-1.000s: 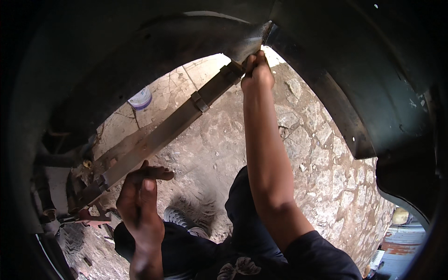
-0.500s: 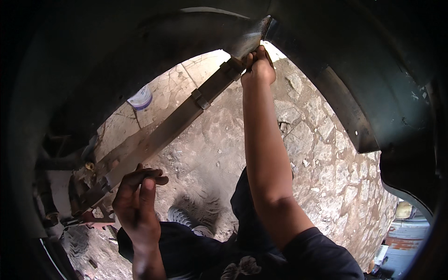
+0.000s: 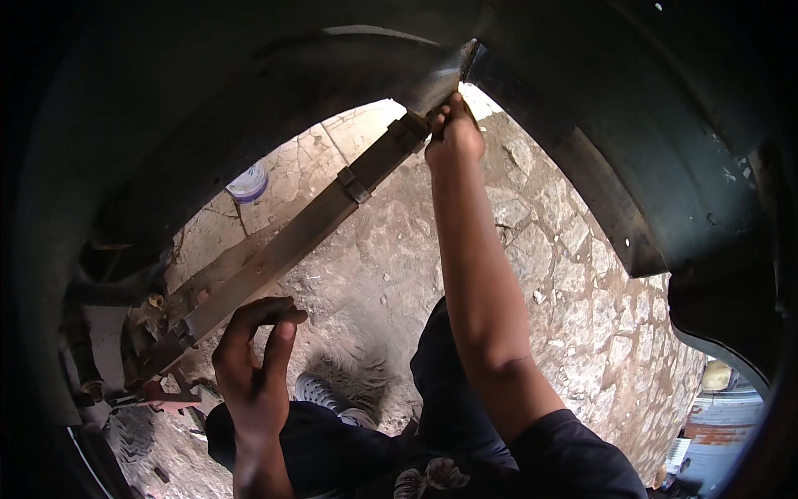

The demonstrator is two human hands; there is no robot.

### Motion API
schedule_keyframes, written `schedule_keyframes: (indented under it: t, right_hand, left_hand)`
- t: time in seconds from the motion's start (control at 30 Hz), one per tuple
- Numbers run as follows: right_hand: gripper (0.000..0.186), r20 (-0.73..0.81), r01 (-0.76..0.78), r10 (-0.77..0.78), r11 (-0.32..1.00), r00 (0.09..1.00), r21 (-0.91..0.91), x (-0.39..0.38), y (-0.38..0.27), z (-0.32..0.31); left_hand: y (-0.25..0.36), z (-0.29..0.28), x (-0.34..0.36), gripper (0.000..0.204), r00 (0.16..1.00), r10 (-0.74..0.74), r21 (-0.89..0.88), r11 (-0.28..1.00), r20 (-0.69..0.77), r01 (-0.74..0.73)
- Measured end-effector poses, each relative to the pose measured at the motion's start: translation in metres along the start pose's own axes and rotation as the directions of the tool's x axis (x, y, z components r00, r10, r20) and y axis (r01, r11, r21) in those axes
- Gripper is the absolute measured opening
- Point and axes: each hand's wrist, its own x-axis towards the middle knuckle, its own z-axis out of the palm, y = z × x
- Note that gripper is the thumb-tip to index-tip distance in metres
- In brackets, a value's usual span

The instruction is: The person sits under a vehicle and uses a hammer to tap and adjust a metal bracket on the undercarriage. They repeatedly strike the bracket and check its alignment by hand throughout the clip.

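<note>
Left fingers (image 3: 259, 311) rightward, near bar (image 3: 303, 230)

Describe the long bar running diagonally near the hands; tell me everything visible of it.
The long bar is flat, brownish-grey and looks like worn metal. It slants from lower left to upper middle, above the stony ground. A band crosses it partway up, with a darker clamp near the top and another fitting toward the bottom. The right hand is by its upper end; whether it touches the bar is unclear.

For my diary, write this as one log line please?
left hand: half-curled, near long bar | right hand: at bar's far end
</note>
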Motion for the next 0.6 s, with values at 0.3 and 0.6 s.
schedule_keyframes:
  t: [0.3,0.6]
  right_hand:
    - [0.018,-0.1,-0.099,0.117,0.98,0.988,0.171,-0.002,-0.013,0.014]
    - [0.019,-0.113,-0.063,0.091,0.971,0.989,0.23,-0.001,-0.005,0.017]
  left_hand:
    - [-0.001,0.009,0.004,0.021,0.999,-0.008,-0.095,0.995,0.048,0.013]
    - [-0.002,0.012,0.003,0.022,0.996,0.004,-0.064,0.998,0.094,0.002]
